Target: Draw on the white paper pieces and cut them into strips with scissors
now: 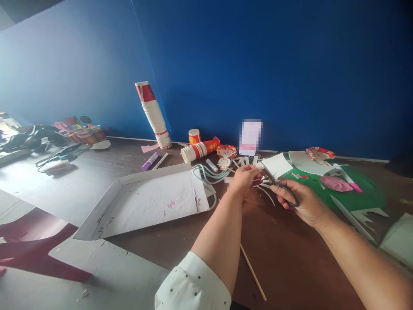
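My left hand [244, 178] is closed on a piece of white paper cut into strips [247, 160], which fan out past its fingers. Most of that piece is hidden behind the hand. In my right hand [298, 200] is a pair of scissors [289, 193] with dark handles, its fingers wrapped around the loops. The blades point up and left, close to the left fingertips and the strips; whether they touch the paper I cannot tell. Just behind the left hand stands a paper figure with a red and white curled rim [226, 156].
An upright stack of paper cups [155, 118] and lying cups [201, 149] are near the blue wall. A shallow white box [151, 200] sits left, beside a pale cable [206, 172]. Right lies a green sheet [371, 189] with a pink marker [350, 181]. A wooden stick [253, 272] lies in front.
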`<state>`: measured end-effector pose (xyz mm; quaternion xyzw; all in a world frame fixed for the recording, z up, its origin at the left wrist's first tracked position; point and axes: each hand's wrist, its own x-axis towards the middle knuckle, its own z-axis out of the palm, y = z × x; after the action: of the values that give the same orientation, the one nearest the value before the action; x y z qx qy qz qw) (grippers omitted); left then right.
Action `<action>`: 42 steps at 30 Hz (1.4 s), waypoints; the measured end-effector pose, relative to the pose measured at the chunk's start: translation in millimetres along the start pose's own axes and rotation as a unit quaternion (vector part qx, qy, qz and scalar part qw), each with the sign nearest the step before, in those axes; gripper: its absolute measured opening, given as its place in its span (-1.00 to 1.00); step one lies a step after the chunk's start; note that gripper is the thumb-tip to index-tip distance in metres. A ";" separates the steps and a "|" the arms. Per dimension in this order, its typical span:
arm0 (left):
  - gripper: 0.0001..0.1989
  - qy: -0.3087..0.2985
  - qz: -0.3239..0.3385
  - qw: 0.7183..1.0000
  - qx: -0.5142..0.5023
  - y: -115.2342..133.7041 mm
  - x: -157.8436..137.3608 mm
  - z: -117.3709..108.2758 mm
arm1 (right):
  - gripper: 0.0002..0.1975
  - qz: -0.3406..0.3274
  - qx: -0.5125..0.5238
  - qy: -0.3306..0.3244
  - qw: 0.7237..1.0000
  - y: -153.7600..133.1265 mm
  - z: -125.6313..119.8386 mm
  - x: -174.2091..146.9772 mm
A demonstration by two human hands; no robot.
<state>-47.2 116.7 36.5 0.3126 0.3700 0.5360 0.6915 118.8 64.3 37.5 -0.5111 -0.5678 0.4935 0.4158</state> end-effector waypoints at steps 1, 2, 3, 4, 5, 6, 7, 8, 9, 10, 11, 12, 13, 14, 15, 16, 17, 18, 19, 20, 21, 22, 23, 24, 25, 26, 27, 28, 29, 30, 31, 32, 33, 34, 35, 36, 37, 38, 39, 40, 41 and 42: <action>-0.77 0.001 0.000 1.000 0.000 0.3 -0.5 0.3 | -0.50 -0.002 -0.003 -0.002 1.000 0.3 -0.3 0.0; -0.77 0.003 0.000 1.000 0.000 0.5 -0.7 0.5 | -0.51 -0.002 -0.006 -0.004 1.000 0.5 -0.4 -0.1; -0.76 0.005 0.001 1.000 0.001 0.6 -0.7 0.6 | -0.51 -0.001 -0.006 -0.005 1.000 0.4 -0.5 -0.4; -0.74 0.006 0.001 1.000 0.003 0.5 -0.6 0.6 | -0.51 0.001 -0.005 -0.007 1.000 0.1 -0.6 -0.7; -0.73 0.008 0.002 1.000 0.009 0.4 -0.2 0.4 | -0.51 0.004 -0.003 -0.008 1.000 -0.4 -0.6 -1.1; -0.72 0.010 0.003 1.000 0.017 0.1 0.2 0.2 | -0.50 0.008 0.000 -0.012 1.000 -0.8 -0.6 -1.5; -0.72 0.012 0.005 0.999 0.029 -0.3 0.7 -0.2 | -0.50 0.012 0.003 -0.015 1.000 -1.3 -0.7 -1.9; -0.74 0.015 0.008 0.999 0.042 -0.8 1.1 -0.7 | -0.49 0.018 0.009 -0.018 1.000 -1.6 -0.8 -2.2; -0.76 0.018 0.010 0.998 0.057 -1.4 1.5 -1.2 | -0.49 0.027 0.016 -0.021 0.999 -1.7 -1.0 -2.4; -0.79 0.019 0.014 0.997 0.070 -1.9 1.8 -1.7 | -0.49 0.036 0.023 -0.023 0.999 -1.7 -1.3 -2.6; -0.81 0.019 0.016 0.996 0.083 -2.5 2.0 -2.1 | -0.48 0.046 0.033 -0.024 0.998 -1.6 -1.6 -2.7; -0.82 0.017 0.018 0.995 0.092 -3.1 2.2 -2.5 | -0.48 0.054 0.042 -0.024 0.997 -1.3 -2.0 -2.8; -0.81 0.015 0.021 0.995 0.098 -3.6 2.4 -2.8 | -0.48 0.061 0.050 -0.024 0.997 -1.0 -2.5 -2.8; -0.80 0.012 0.024 0.995 0.101 -4.0 2.6 -3.1 | -0.47 0.067 0.056 -0.024 0.996 -0.6 -2.9 -2.8; -0.78 0.011 0.026 0.994 0.102 -4.3 2.7 -3.2 | -0.46 0.071 0.060 -0.024 0.995 -0.1 -3.4 -2.8; -0.77 0.010 0.029 0.994 0.102 -4.5 2.8 -3.2 | -0.45 0.073 0.063 -0.024 0.995 0.3 -3.8 -2.8; -0.76 0.009 0.031 0.994 0.102 -4.5 2.7 -3.2 | -0.45 0.074 0.063 -0.024 0.995 0.8 -4.2 -2.7; -0.77 0.010 0.031 0.994 0.101 -4.4 2.6 -3.1 | -0.45 0.074 0.063 -0.025 0.995 1.2 -4.6 -2.5; -0.78 0.009 0.031 0.994 0.102 -4.1 2.3 -2.9 | -0.46 0.073 0.063 -0.026 0.995 1.7 -4.8 -2.2; -0.80 0.009 0.030 0.994 0.103 -3.8 1.9 -2.7 | -0.47 0.071 0.063 -0.027 0.995 2.1 -4.8 -1.9; -0.82 0.009 0.030 0.994 0.103 -3.4 1.5 -2.5 | -0.48 0.068 0.062 -0.028 0.995 2.4 -4.7 -1.6; -0.83 0.010 0.030 0.994 0.103 -2.9 1.0 -2.2 | -0.48 0.066 0.060 -0.027 0.996 2.6 -4.5 -1.3; -0.83 0.012 0.030 0.994 0.104 -2.5 0.5 -1.9 | -0.49 0.065 0.059 -0.025 0.996 2.6 -4.2 -1.1; -0.83 0.012 0.030 0.994 0.104 -2.2 0.1 -1.6 | -0.49 0.065 0.058 -0.023 0.996 2.5 -3.8 -1.0; -0.83 0.014 0.030 0.994 0.106 -1.8 -0.3 -1.2 | -0.49 0.065 0.057 -0.020 0.996 2.3 -3.3 -1.0; -0.82 0.016 0.027 0.994 0.107 -1.6 -0.7 -0.7 | -0.48 0.065 0.056 -0.016 0.996 2.0 -2.8 -1.1; -0.80 0.017 0.023 0.994 0.109 -1.5 -1.0 -0.2 | -0.48 0.065 0.053 -0.012 0.996 1.7 -2.3 -1.2; -0.78 0.018 0.018 0.994 0.110 -1.6 -1.2 0.4 | -0.48 0.063 0.051 -0.008 0.997 1.2 -1.8 -1.3; -0.76 0.021 0.014 0.994 0.109 -1.7 -1.4 1.0 | -0.48 0.060 0.048 -0.004 0.997 0.8 -1.2 -1.4; -0.74 0.023 0.013 0.994 0.107 -2.1 -1.4 1.6 | -0.47 0.057 0.045 0.000 0.997 0.4 -0.7 -1.4; -0.73 0.025 0.013 0.994 0.104 -2.6 -1.3 2.2 | -0.47 0.054 0.043 0.002 0.998 -0.1 -0.1 -1.3; -0.72 0.027 0.016 0.994 0.100 -3.2 -1.1 2.7 | -0.48 0.050 0.042 0.005 0.998 -0.5 0.4 -1.2; -0.72 0.028 0.020 0.995 0.097 -3.9 -0.8 3.2 | -0.48 0.046 0.040 0.006 0.998 -0.8 1.1 -1.0; -0.72 0.029 0.022 0.995 0.093 -4.6 -0.4 3.7 | -0.48 0.043 0.039 0.007 0.998 -1.1 1.7 -0.8; -0.73 0.029 0.021 0.995 0.088 -5.2 0.0 4.0 | -0.49 0.040 0.038 0.009 0.998 -1.1 2.3 -0.6; -0.73 0.030 0.020 0.996 0.084 -5.7 0.3 4.4 | -0.50 0.035 0.037 0.010 0.999 -1.0 2.8 -0.5; -0.74 0.031 0.019 0.996 0.079 -6.1 0.6 4.7 | -0.50 0.031 0.036 0.011 0.999 -0.7 3.3 -0.3; -0.75 0.034 0.017 0.996 0.076 -6.3 0.8 4.9 | -0.51 0.027 0.033 0.012 0.999 -0.2 3.7 -0.2; -0.76 0.036 0.016 0.996 0.074 -6.4 0.9 5.2 | -0.52 0.023 0.031 0.013 0.999 0.5 3.9 -0.1; -0.76 0.037 0.015 0.997 0.073 -6.4 0.8 5.4 | -0.52 0.019 0.028 0.014 0.999 1.2 4.1 0.1; -0.77 0.038 0.014 0.997 0.073 -6.4 0.7 5.5 | -0.52 0.015 0.026 0.015 0.999 2.0 4.1 0.3; -0.77 0.038 0.015 0.996 0.073 -6.2 0.5 5.6 | -0.52 0.013 0.025 0.016 0.999 2.7 4.1 0.6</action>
<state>-39.2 115.6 34.2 0.3471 0.4293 0.5295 0.6441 115.2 64.3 34.2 -0.5160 -0.5420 0.5044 0.4308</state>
